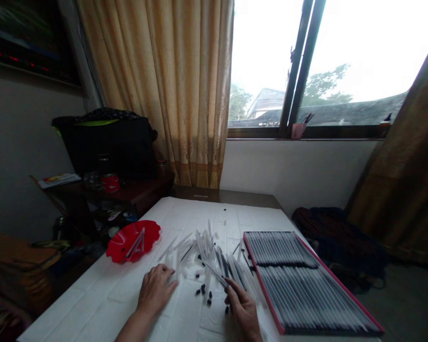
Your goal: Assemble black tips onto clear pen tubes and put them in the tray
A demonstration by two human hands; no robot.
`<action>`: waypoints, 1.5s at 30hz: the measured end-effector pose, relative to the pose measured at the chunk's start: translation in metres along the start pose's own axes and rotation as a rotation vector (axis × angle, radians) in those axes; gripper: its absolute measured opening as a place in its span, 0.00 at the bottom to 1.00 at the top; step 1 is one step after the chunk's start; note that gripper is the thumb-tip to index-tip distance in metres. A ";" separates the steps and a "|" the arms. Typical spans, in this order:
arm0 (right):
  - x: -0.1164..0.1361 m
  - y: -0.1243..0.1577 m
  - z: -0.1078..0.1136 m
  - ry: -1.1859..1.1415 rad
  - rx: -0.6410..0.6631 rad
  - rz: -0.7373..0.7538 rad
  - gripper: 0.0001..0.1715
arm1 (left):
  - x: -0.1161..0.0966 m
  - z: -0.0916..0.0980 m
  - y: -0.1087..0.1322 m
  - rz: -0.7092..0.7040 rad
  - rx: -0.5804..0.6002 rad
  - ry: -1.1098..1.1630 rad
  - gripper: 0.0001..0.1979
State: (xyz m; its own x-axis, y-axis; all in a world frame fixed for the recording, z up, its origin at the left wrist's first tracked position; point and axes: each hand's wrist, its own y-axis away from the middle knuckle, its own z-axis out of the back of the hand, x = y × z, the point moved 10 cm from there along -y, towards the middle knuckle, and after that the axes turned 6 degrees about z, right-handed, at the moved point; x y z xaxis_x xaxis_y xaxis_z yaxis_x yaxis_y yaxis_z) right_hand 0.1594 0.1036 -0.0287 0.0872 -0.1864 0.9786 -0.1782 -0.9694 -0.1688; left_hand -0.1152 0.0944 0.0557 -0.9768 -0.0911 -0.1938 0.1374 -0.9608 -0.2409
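My right hand [240, 304] pinches a slim pen [215, 274], its far end tilted up and to the left. My left hand [155, 289] rests at the left of a loose heap of clear plastic pen tubes [203, 244], thumb and forefinger apart; whether it touches a tube is unclear. Thin dark pen refills [224, 263] lie among the tubes. Between the hands, several small black plugs [203, 288] are scattered. To the right, a red-edged tray [267, 294] holds two rows of pens [306, 289] side by side.
A red wavy-rimmed dish [116, 240] with a few tubes in it stands on the white-covered table [103, 304] at the left. Beyond it is a dark side table [153, 187] with a red can [110, 182]. A curtain [196, 95] and window are behind.
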 end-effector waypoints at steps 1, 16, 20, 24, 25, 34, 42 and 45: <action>-0.001 0.000 0.000 -0.009 -0.003 -0.010 0.29 | -0.001 -0.003 0.001 0.003 0.020 -0.006 0.13; 0.010 0.004 -0.003 -0.055 -0.043 -0.070 0.29 | -0.011 -0.014 0.020 -0.069 -0.064 -0.086 0.15; 0.007 0.003 -0.004 -0.037 -0.006 -0.033 0.30 | -0.012 -0.009 0.026 -0.084 -0.146 -0.103 0.15; 0.006 0.002 -0.006 -0.036 0.022 -0.008 0.29 | -0.009 0.001 0.027 -0.063 -0.205 -0.074 0.09; 0.006 0.002 -0.006 -0.038 0.025 -0.006 0.28 | -0.008 0.003 0.026 -0.061 -0.213 -0.071 0.09; 0.002 0.003 -0.016 -0.041 0.103 0.043 0.23 | -0.023 0.011 0.024 -0.224 -0.342 0.109 0.11; 0.002 0.005 -0.019 -0.027 0.142 0.057 0.23 | -0.054 0.021 0.032 -0.337 -0.403 0.224 0.14; 0.000 0.006 -0.019 -0.014 0.148 0.051 0.23 | -0.057 0.019 0.033 -0.348 -0.382 0.231 0.13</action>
State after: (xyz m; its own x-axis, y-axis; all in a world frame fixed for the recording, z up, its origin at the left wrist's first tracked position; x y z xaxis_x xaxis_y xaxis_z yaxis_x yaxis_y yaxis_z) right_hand 0.1393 0.1010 -0.0279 0.0953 -0.2376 0.9667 -0.0365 -0.9713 -0.2351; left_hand -0.0581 0.0632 0.0773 -0.9198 0.3150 -0.2339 -0.0949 -0.7570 -0.6464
